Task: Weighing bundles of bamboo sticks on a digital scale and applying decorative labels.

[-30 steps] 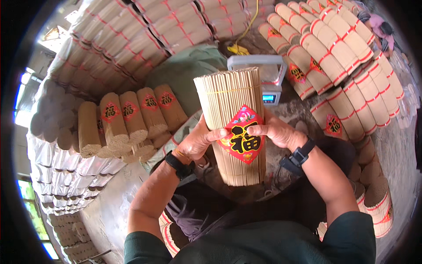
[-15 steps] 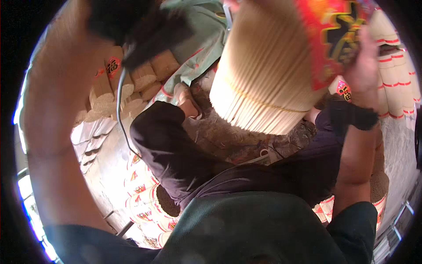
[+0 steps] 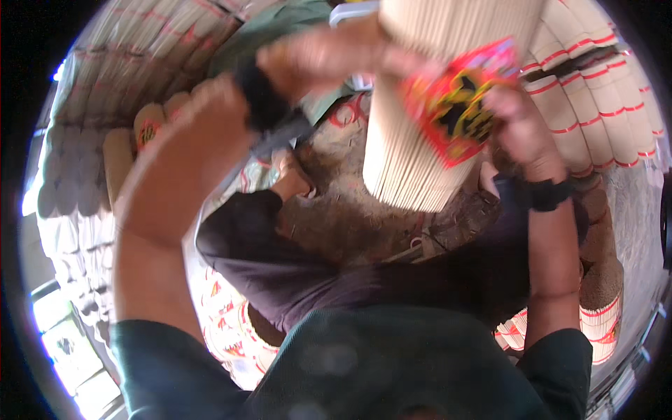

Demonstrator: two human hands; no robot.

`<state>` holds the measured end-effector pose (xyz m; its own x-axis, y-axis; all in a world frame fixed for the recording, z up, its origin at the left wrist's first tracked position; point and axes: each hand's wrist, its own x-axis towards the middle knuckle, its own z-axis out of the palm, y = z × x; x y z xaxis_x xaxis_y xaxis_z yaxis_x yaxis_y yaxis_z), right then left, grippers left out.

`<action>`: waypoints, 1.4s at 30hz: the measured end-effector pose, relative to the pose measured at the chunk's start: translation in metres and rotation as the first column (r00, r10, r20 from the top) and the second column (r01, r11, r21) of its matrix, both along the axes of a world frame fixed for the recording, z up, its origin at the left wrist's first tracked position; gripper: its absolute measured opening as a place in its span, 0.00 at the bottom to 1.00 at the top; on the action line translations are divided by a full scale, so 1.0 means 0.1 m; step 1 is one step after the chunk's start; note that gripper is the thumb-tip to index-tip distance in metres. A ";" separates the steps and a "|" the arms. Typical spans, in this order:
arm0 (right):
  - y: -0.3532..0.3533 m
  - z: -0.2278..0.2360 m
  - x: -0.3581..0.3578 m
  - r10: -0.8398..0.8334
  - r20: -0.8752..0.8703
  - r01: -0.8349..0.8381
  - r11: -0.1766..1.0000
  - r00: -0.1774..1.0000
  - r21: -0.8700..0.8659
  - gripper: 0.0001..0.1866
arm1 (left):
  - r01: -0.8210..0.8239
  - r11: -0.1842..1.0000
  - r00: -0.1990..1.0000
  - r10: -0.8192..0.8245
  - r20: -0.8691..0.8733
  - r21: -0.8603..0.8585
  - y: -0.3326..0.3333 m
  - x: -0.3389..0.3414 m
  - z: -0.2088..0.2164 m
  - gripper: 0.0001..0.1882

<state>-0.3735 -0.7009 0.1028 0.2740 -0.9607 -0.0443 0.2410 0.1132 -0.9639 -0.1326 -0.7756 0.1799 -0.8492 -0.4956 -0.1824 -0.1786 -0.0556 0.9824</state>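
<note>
A tall, thick bundle of pale thin sticks [image 3: 406,161], probably incense sticks, stands between my knees, its top cut off by the frame's upper edge. A red diamond-shaped paper label [image 3: 455,157] with black and yellow print lies against its side. My left hand [image 3: 329,59] reaches across from the left, its fingers smeared by motion at the label's upper left edge. At the label's right edge, my right hand [image 3: 525,133] has its fingers bent and pressed onto the paper. A dark grey object [image 3: 294,133], partly hidden, shows below my left wrist.
Banded bundles [image 3: 595,105] are stacked on the right, and more wrapped bundles [image 3: 133,77] at the far left. Bundles with red printed wrapping [image 3: 224,315] lie beside my left leg; others [image 3: 602,322] stand near my right elbow. Green sheeting [image 3: 273,31] lies at the back.
My left hand has come from the upper left to the bundle's label. The bundle stands more upright and has shifted slightly right. My right hand has moved down and left along the label's edge.
</note>
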 end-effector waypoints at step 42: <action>0.40 -2.10 0.86 0.399 -0.415 -0.367 0.917 0.818 0.157 0.54 | -0.267 0.946 0.953 0.230 0.199 0.186 1.10 1.35 -3.41 0.32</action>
